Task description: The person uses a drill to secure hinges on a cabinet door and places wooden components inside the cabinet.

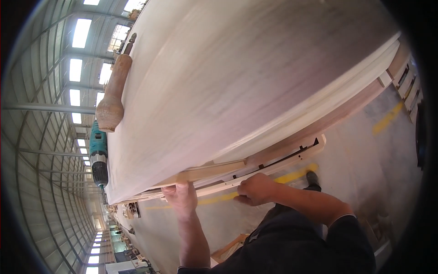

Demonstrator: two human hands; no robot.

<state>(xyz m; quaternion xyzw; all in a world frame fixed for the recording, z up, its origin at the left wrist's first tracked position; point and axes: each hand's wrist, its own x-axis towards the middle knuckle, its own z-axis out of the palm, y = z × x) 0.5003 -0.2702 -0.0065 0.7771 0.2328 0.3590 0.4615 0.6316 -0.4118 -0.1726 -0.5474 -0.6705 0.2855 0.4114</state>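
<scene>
A wide, pale wooden panel or tabletop (pixel 237 77) fills the upper middle. At its near edge my left hand (pixel 181 198) is closed on a light wooden strip (pixel 212 171), with the fingertips partly hidden at its underside. To the right, my right hand (pixel 257 189) has its fingers curled closed; whatever they may hold is hidden. Just beyond it runs a long, narrow wooden rail (pixel 292 157) with small dark fittings along it. The rail lies below the panel's edge.
A teal cordless drill (pixel 97 150) lies at the panel's left edge. Above it rests a tool with a turned wooden handle (pixel 114 93) and a dark metal end. Yellow lines (pixel 296 175) mark the grey floor. Wooden slats (pixel 406 86) stand at the far right.
</scene>
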